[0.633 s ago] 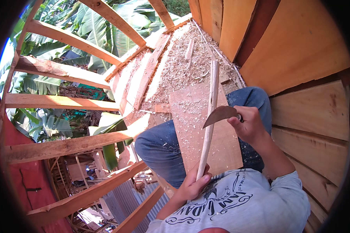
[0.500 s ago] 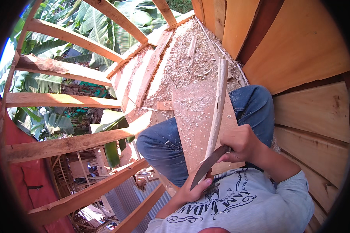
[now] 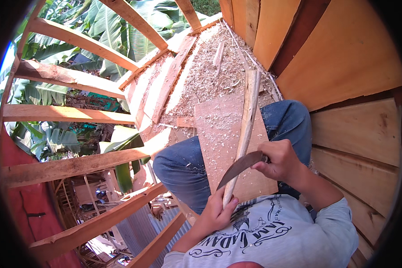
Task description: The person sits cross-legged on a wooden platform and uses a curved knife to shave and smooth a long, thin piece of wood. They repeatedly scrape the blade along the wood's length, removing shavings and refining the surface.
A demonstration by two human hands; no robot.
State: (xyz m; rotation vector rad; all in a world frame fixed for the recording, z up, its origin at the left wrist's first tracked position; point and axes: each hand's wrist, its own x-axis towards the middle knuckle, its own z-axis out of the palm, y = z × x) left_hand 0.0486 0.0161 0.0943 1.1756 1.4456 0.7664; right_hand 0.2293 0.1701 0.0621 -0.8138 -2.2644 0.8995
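A long, pale wooden stick point(image 3: 246, 125) with its bark shaved off slants away from my lap over a thin wooden board point(image 3: 219, 134). My left hand point(image 3: 219, 211) is closed round the stick's near end. In my right hand point(image 3: 279, 160) is the handle of a knife point(image 3: 241, 167) with a broad, curved, dark blade. The blade lies across the stick a little beyond my left hand, its tip close to the left fingers. Shavings are scattered over the board, which rests across my legs in blue jeans point(image 3: 181, 167).
Wood shavings point(image 3: 210, 67) cover the floor ahead, with loose planks point(image 3: 176, 80) among them. An open railing of wooden slats point(image 3: 76, 116) runs along the left, banana leaves point(image 3: 107, 40) behind it. A plank wall point(image 3: 344, 53) stands close on the right.
My right hand has moved the knife slightly away from me along the stick. The stick has turned a little, showing a different face. My left hand still grips its near end.
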